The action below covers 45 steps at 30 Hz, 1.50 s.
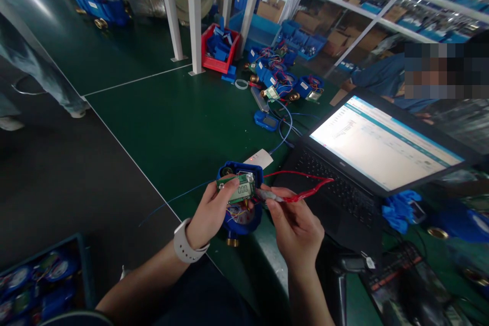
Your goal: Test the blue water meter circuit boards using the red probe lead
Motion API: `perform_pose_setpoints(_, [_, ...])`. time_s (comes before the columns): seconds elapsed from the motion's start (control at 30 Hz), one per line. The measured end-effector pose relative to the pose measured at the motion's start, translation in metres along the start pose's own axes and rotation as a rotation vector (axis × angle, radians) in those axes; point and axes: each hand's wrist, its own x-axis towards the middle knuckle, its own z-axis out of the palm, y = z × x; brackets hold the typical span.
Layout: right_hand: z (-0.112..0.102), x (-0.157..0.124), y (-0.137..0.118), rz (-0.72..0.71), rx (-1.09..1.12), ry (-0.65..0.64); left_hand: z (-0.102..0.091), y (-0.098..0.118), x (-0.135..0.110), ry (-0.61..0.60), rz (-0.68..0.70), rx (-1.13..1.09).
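My left hand (214,209), with a pale watch band at the wrist, is closed on a green circuit board (247,181) whose small display reads 0.00. Beneath the board sits a blue meter housing (244,224) with an open top, coloured wires inside and a brass fitting (232,242) at its near end. Pinched in my right hand (296,229) is a grey-wrapped cable end (270,195), touching or very close to the board's right edge. A red cable (305,196) runs from it in a loop over the laptop. Some fingertips are hidden.
An open laptop (336,178) stands at the right, a person behind it. A white card-like device (260,159) lies beyond the meter. Further back are several blue meters (280,81) and a red bin (219,64). A crate (86,270) of meters sits lower left.
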Motion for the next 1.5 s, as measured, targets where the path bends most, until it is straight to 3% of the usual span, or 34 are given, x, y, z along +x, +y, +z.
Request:
perform_pose_setpoints(0.33, [-0.002,0.003,-0.008,-0.092,-0.179,-0.022,-0.003,-0.001,0.000,-0.083,0.023,0.032])
perform_pose_setpoints(0.57, [-0.002,0.004,-0.010,-0.065,-0.191,-0.053,-0.001,0.004,0.000,-0.274,0.135,0.157])
perform_pose_setpoints(1.0, [-0.003,0.004,-0.014,-0.078,-0.327,-0.094,-0.007,-0.004,-0.001,-0.219,0.258,0.291])
perform_pose_setpoints(1.5, [-0.001,0.009,-0.014,0.023,-0.162,-0.151,-0.010,-0.004,0.001,-0.249,0.254,0.269])
